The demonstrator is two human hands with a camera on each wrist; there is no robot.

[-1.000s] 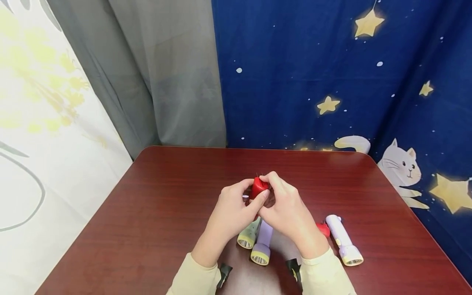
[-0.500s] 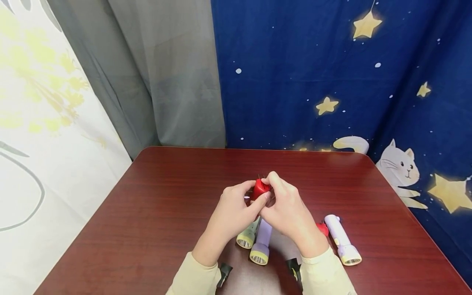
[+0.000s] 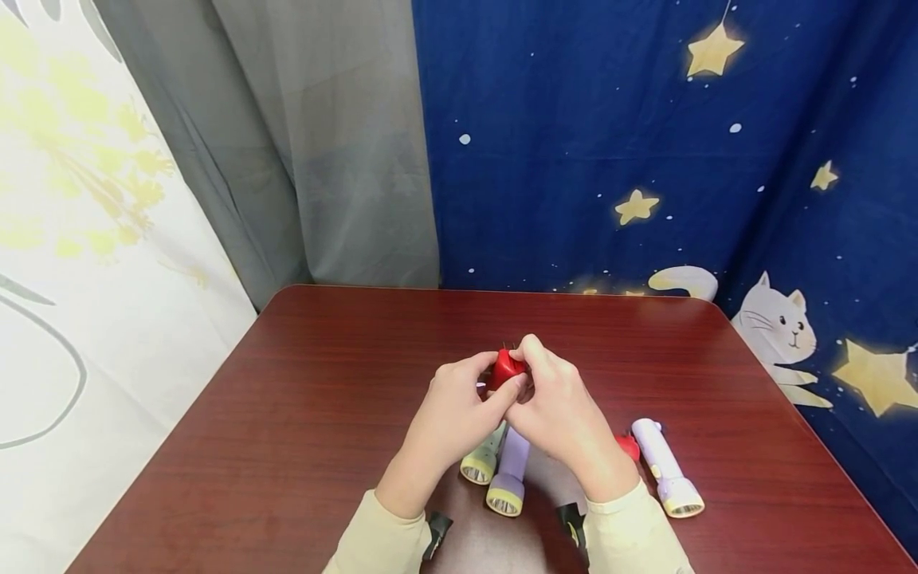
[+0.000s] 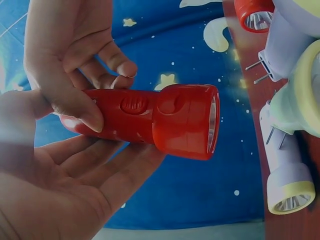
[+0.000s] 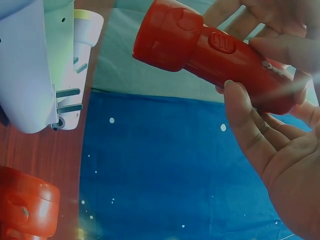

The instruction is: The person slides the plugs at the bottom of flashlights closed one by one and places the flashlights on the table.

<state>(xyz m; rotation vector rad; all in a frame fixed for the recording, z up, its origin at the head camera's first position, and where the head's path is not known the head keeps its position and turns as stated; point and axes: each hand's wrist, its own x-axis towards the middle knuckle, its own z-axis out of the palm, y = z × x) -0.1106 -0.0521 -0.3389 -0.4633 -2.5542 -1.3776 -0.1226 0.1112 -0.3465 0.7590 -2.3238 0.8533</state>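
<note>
Both hands hold a small red flashlight (image 3: 506, 368) in the air over the middle of the table, its two thin metal prongs pointing away at the tail end. My left hand (image 3: 455, 406) supports it from the left, with fingers under its body (image 4: 135, 117) in the left wrist view. My right hand (image 3: 559, 410) grips the tail end, thumb and fingers round it. In the right wrist view the oval switch on the flashlight (image 5: 222, 42) faces the camera and no finger covers it. The lens end points down toward me, mostly hidden by the hands in the head view.
Under the hands lie a green flashlight (image 3: 477, 466) and a purple one (image 3: 508, 486), side by side. To the right, a pale lavender flashlight (image 3: 667, 469) rests beside a second red flashlight (image 3: 627, 446), partly behind the right wrist. Curtains hang behind the dark red table (image 3: 323, 383).
Over the last second the red flashlight and both hands have shifted very slightly to the right. The grip looks the same, and the other flashlights have stayed put.
</note>
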